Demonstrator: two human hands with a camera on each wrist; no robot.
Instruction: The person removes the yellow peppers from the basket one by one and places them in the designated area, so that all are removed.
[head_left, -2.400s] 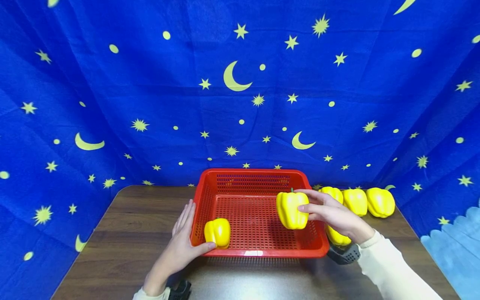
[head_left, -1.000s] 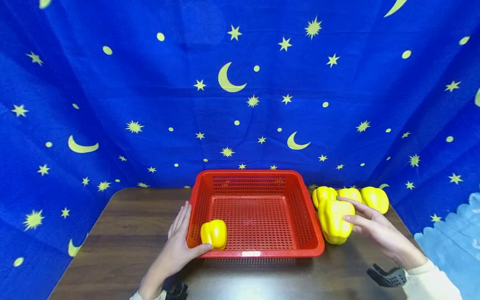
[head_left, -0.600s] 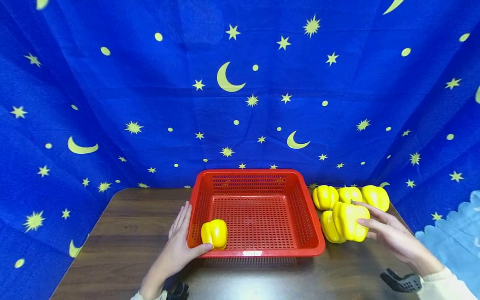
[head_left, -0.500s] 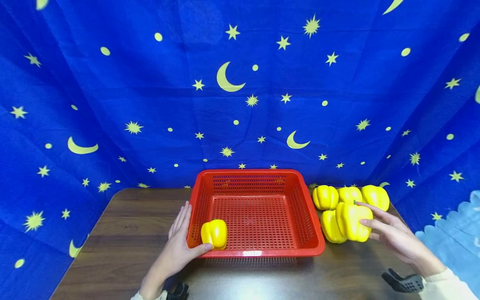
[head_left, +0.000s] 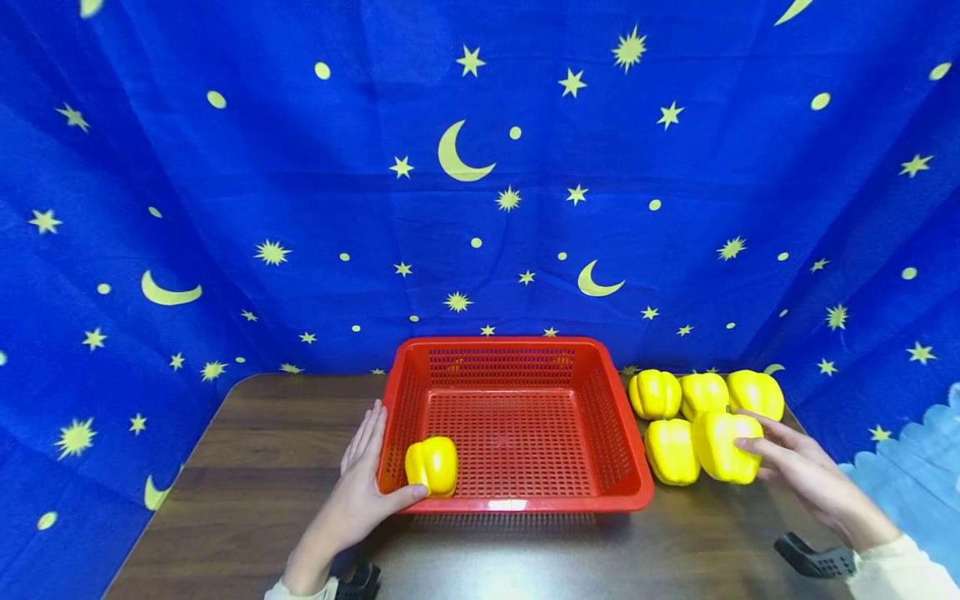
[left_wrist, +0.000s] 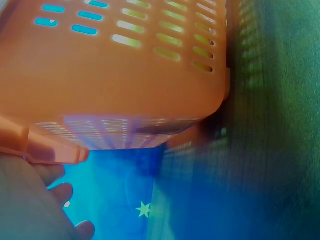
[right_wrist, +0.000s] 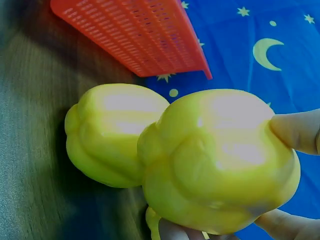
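Note:
My right hand (head_left: 813,479) holds a yellow bell pepper (head_left: 722,447) by its right side, thumb in front. In the right wrist view this bell pepper (right_wrist: 220,160) fills the middle and overlaps another pepper (right_wrist: 110,135). My left hand (head_left: 358,475) rests on the near left corner of a red perforated plastic basket (head_left: 517,505), fingers straight along its left side and thumb across the front rim. Inside that corner lies one yellow bell pepper (head_left: 432,467). From the left wrist, the basket's outer wall (left_wrist: 115,80) shows above the fingertips (left_wrist: 62,192).
Right of the basket sit more yellow peppers: three in a back row (head_left: 705,393) and one in front (head_left: 672,451). A brown wooden table (head_left: 262,450) carries everything. Behind it hangs a blue cloth (head_left: 337,208) with moons and stars.
My right hand has carried its pepper from over the basket to the right, beside the front pepper of the group. The left hand keeps its place on the basket corner.

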